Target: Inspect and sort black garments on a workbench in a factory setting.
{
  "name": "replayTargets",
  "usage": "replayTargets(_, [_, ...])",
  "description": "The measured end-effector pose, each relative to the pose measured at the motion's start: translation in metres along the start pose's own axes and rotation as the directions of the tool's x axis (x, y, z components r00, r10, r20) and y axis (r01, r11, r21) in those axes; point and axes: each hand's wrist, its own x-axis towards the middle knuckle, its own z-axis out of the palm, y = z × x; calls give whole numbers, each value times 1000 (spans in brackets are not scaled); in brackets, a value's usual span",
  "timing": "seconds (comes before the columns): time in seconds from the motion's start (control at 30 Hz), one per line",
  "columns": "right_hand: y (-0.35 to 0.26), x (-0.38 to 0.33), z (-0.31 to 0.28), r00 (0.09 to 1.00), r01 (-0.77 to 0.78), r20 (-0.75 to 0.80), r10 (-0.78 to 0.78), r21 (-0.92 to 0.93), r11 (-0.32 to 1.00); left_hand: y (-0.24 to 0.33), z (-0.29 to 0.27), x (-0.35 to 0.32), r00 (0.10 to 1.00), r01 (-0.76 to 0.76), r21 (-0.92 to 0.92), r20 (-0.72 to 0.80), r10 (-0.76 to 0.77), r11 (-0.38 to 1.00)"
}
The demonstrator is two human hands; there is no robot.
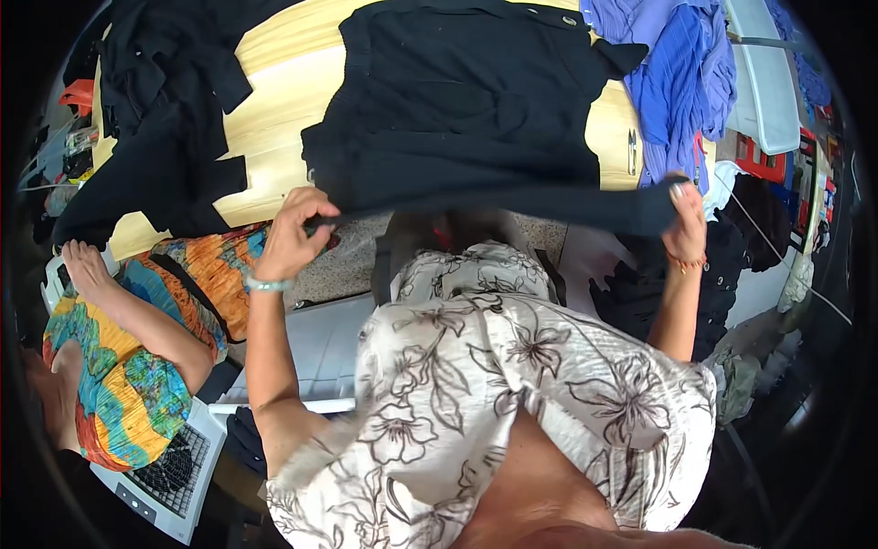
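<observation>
A black knit garment [457, 101] lies spread on the light wood table in front of me, with a ribbed edge on its left and button-like discs at its far right corner. Its near part, which looks like a sleeve [512, 199], is stretched sideways between my hands at the table's near edge. My left hand [294, 231] pinches the left end between thumb and fingers. At the right end, my right hand [685, 220] grips the cloth, its fingers partly folded over it. Both arms are bent, and the stretched strip is slightly blurred.
More black garments [165, 101] lie on the table's left. A co-worker's hand [87, 270] rests on one. Blue-purple striped clothes [672, 82] hang over the right edge, near small thread snips [631, 152]. A white chair [766, 78] stands far right; a fan-like appliance [169, 476] sits lower left.
</observation>
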Motion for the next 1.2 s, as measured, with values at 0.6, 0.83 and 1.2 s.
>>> replayTargets(0.6, [-58, 83, -5, 953, 303, 13, -303, -31, 952, -7, -35, 119, 946, -11, -798, -203, -253, 602])
replayTargets(0.83, [36, 281, -11, 942, 33, -312, -126, -288, 957, -104, 3, 256, 833, 91, -412, -467, -296, 906])
replayTargets(1.2, [67, 314, 35, 976, -14, -41, -215, -992, 129, -105, 4, 303, 980, 86, 91, -188, -68, 992])
